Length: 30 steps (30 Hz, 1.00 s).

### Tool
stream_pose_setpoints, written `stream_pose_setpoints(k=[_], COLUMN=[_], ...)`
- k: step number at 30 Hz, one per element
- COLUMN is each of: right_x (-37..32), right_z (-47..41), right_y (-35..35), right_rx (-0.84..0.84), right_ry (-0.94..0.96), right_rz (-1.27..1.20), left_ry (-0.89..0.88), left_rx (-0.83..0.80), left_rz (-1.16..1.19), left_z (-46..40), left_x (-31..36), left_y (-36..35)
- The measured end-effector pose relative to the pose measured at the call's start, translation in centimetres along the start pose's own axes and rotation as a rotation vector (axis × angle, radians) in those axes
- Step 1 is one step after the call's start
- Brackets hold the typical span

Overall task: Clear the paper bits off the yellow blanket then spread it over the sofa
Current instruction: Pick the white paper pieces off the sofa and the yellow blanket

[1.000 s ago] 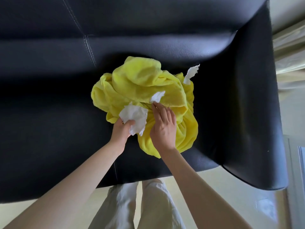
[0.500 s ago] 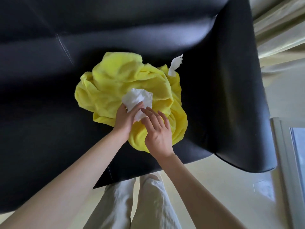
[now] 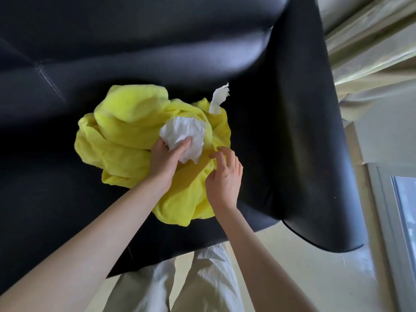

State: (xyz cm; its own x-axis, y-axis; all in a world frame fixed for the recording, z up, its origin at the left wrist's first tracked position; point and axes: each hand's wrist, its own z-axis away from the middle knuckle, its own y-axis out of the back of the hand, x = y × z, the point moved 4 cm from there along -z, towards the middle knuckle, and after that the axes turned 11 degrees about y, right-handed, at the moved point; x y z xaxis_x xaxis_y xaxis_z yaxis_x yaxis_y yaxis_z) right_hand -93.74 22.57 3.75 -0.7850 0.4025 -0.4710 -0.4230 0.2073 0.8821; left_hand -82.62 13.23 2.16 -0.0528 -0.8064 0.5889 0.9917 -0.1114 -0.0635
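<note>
The yellow blanket (image 3: pixel 126 129) lies crumpled in a heap on the seat of the black sofa (image 3: pixel 299 136). My left hand (image 3: pixel 164 156) grips a wad of white paper bits (image 3: pixel 184 136) above the heap's middle. My right hand (image 3: pixel 225 176) hovers over the blanket's right fold, fingers loosely curled and holding nothing. One torn white paper bit (image 3: pixel 219 97) sticks up at the blanket's far right edge.
The sofa's right armrest (image 3: pixel 315 176) curves close beside the blanket. Pale floor (image 3: pixel 315 278) and my light trousers (image 3: pixel 202 280) show below the seat's front edge. A curtain (image 3: pixel 371 52) and window frame (image 3: pixel 394 210) stand to the right.
The small paper bit near my right fingers has joined the wad in my left hand. My right hand let go and drew back to the right. The camera view shifted left.
</note>
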Motion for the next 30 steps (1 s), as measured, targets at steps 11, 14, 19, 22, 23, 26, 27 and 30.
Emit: stream_pose_setpoints(k=[11,14,19,22,23,26,27,30], right_x=[5.4,5.9,4.6,4.1,4.0,4.0,4.0,4.2], right_z=[-6.3,-8.6,-11.6,-12.5,-12.5,-12.2,-12.0,-11.0], right_y=[0.1,-0.8,-2.2,-3.4,-3.8,-4.3,-4.1,-3.3], right_rx=[-0.429,-0.602,-0.638,-0.64,-0.64,-0.613,-0.591,-0.531], right_ry=[0.015,0.078,0.232,0.231,0.225,0.188,0.175,0.149], right_rz=[-0.073,0.003,0.082,0.077,0.077,0.055,0.045,0.02], left_ry=[-0.009,-0.01,0.01,-0.018,-0.024,-0.016,-0.01,0.011], left_rx=[0.021,0.016,0.096,0.137,0.137,0.136,0.131,0.103], left_rz=[0.119,0.186,0.22,0.158,0.155,0.154,0.155,0.15], left_z=[-1.1,-1.2,-1.7,-1.9,-1.9,-1.9,-1.9,-1.6], left_x=[1.3,1.4,1.0,0.7,0.6,0.2,0.2,0.0], left_y=[-4.8,-5.4,-5.2,-4.7,-4.5,-4.2,-4.2,-4.2])
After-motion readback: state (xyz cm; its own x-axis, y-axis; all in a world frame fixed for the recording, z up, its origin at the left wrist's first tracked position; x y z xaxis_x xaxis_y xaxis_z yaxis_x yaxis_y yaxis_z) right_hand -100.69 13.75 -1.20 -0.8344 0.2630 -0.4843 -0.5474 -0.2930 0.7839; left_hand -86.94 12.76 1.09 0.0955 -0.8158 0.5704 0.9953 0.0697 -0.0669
